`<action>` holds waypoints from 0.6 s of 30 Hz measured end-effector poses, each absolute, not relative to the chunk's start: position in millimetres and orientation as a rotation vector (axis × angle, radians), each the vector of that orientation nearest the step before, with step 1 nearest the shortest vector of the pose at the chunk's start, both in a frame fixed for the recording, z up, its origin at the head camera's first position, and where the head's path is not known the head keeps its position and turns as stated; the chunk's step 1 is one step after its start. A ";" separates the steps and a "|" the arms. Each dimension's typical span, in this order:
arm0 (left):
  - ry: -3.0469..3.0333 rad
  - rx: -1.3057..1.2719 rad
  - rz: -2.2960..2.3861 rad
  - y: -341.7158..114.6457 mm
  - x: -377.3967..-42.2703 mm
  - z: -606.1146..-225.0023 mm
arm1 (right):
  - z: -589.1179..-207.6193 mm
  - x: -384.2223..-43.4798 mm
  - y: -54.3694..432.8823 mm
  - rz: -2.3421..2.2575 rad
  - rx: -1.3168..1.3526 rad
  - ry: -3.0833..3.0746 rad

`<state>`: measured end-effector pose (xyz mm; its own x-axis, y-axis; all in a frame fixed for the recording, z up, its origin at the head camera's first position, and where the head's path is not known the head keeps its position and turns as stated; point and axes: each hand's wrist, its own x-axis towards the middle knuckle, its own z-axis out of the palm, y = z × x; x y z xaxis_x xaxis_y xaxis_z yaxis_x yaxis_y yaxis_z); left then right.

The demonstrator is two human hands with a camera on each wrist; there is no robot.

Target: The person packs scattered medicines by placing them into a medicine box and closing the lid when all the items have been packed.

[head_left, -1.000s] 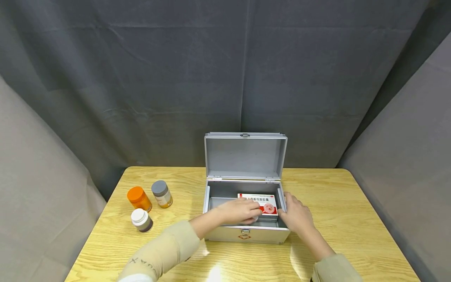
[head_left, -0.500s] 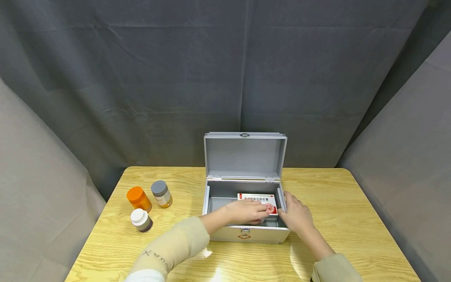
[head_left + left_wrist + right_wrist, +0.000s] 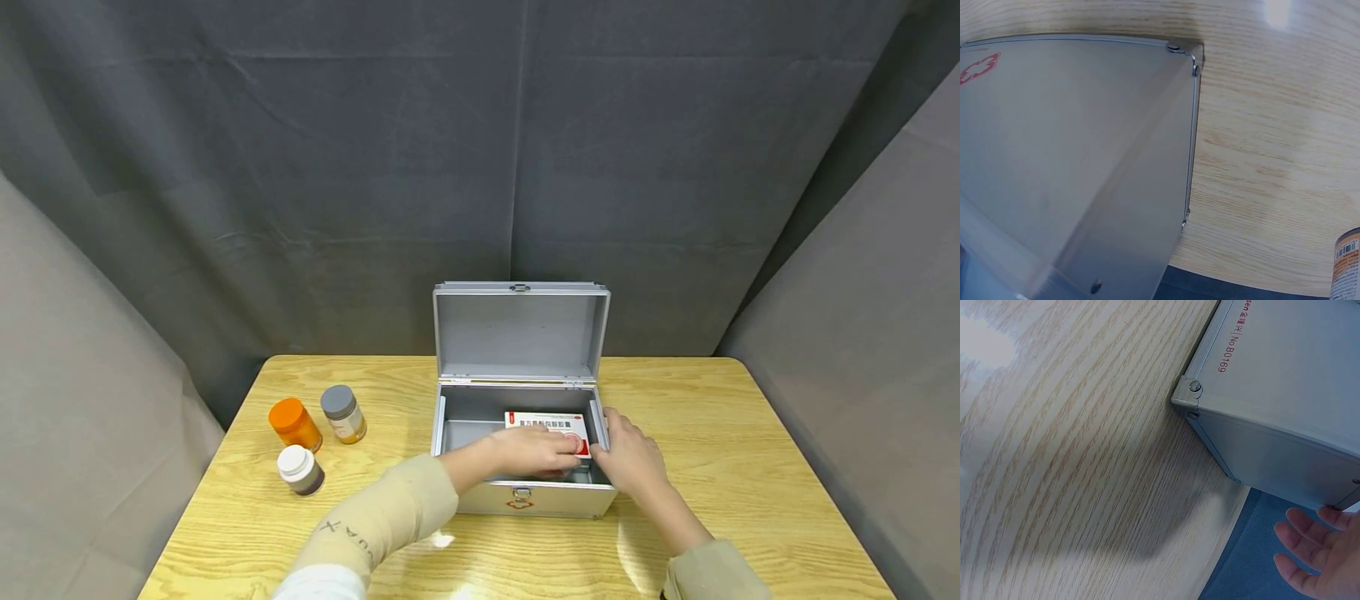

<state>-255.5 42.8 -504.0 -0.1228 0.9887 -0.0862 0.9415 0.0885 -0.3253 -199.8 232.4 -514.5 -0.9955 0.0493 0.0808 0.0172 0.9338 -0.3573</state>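
A silver first-aid box (image 3: 480, 497) stands on the table with its lid (image 3: 519, 333) raised. Inside, toward the right, lies a white and red medicine box (image 3: 543, 422). My left hand (image 3: 528, 452) reaches over the front rim into the first-aid box, its fingers across the lower part of the medicine box. Something small shows under the palm; I cannot tell what it is or whether the hand holds it. At the right wall my right hand (image 3: 633, 457) grips the rim, thumb at the inner side. In the right wrist view, fingers (image 3: 1304, 540) of that hand show beside the side wall.
Left on the wooden table (image 3: 750, 467) stand an orange jar (image 3: 296, 423), a grey-capped jar (image 3: 344, 414) and a white-capped jar (image 3: 301, 469). Dark grey cloth (image 3: 337, 183) hangs behind the table, and lighter cloth (image 3: 82, 417) flanks it.
My left hand has shifted a little to the right inside the first-aid box, its forearm following. The right hand stays at the rim, and the jars have not moved.
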 end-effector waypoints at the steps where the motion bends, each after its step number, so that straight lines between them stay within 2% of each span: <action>1: -2.207 -1.971 0.480 43.9 -255.3 -504.3 | -514.4 -199.7 232.6 0.554 -0.051 -3.002; 18: -2.119 -2.023 0.660 55.0 -252.6 -512.0 | -514.1 -199.1 232.4 0.562 -0.055 -3.004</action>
<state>-252.6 55.0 -512.0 -0.0874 0.9764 -0.1975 0.9157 0.0007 -0.4018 -199.1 232.4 -514.1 -0.9957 0.0510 0.0767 0.0198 0.9318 -0.3624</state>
